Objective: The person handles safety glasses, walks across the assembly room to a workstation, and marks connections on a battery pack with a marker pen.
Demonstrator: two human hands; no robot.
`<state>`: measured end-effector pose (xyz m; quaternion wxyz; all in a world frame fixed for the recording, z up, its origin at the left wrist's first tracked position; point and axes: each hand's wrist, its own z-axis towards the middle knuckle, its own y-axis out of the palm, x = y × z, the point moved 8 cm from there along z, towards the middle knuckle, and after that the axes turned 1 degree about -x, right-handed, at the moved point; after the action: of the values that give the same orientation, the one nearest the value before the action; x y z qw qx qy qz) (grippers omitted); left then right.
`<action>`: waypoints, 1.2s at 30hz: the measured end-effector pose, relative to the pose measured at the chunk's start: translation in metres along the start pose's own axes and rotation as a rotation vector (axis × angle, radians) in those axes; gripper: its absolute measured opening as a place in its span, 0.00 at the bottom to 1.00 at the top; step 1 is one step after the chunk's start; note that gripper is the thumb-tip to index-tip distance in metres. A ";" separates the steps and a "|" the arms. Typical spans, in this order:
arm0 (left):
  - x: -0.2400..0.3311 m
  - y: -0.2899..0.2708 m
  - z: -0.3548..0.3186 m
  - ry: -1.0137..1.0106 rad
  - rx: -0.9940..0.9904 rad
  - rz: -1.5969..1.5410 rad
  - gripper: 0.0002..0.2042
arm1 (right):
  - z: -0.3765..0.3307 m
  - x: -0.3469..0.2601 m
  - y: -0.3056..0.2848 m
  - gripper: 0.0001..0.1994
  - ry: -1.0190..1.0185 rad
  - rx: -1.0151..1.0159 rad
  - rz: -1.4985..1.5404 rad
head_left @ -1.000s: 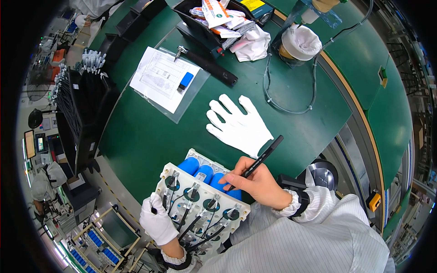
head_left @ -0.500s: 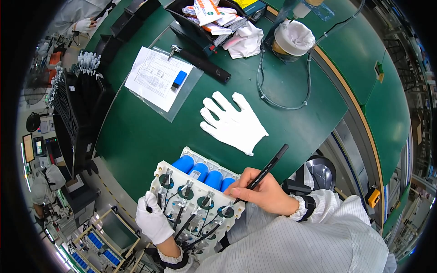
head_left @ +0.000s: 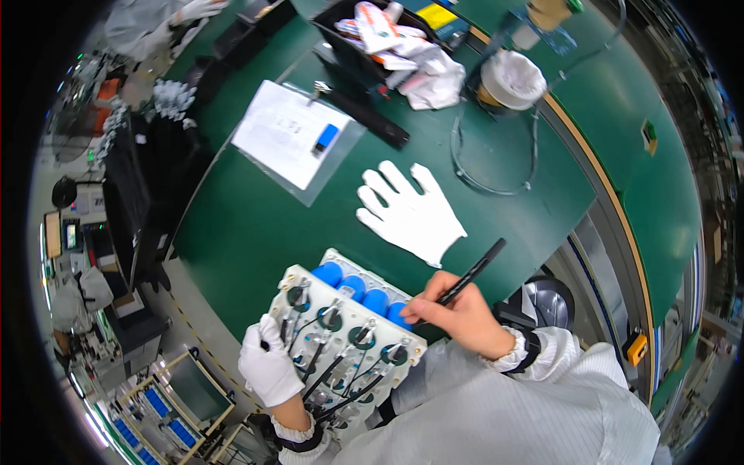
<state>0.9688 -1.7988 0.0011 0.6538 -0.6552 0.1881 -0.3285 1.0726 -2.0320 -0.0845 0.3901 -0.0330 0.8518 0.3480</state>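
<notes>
A battery module with a white plastic frame [head_left: 325,270] stands tilted at the table's near edge. Blue cylindrical cells [head_left: 351,287] show along its top. Round dark openings, metal terminals and black cables [head_left: 314,358] cover the side toward me. My bare right hand [head_left: 457,314] grips a black marker pen [head_left: 478,268], fingertips by the rightmost cell; its writing end is mostly hidden. My left hand [head_left: 269,364], in a white glove, is closed beside the module's left edge around a small black piece [head_left: 265,346], perhaps a pen cap. A loose white glove [head_left: 411,211] lies flat beyond the module.
Farther back lie a paper sheet [head_left: 271,128] in a clear sleeve, a blue block [head_left: 326,138] and a black-handled tool [head_left: 364,116]. A black bin [head_left: 329,23] holds packets and cloth. A lined white tub [head_left: 511,81] and looped cable [head_left: 496,191] occupy the far right.
The whole view has shifted, moving the scene slightly rightward. My right hand and the marker have lifted from the module's near face toward its top edge. The left hand keeps its grip.
</notes>
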 end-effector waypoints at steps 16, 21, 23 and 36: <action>0.030 -0.045 -0.037 0.203 -0.199 -0.708 0.10 | -0.012 -0.065 0.201 0.08 -0.581 -0.609 -0.693; 0.029 -0.002 -0.059 0.193 -0.247 -0.690 0.17 | -0.019 -0.041 0.199 0.11 -0.535 -0.622 -0.944; 0.032 0.012 -0.061 0.190 -0.299 -0.604 0.19 | -0.024 -0.047 0.204 0.13 -0.637 -0.683 -1.071; 0.029 -0.058 -0.071 0.238 -0.203 -0.876 0.13 | -0.058 -0.086 0.202 0.10 -0.480 -0.527 -1.292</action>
<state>0.9308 -1.8660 0.0583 0.3598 -0.6913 -0.0012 -0.6266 1.0290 -1.9336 0.1150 0.6721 -0.5436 0.4420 0.2399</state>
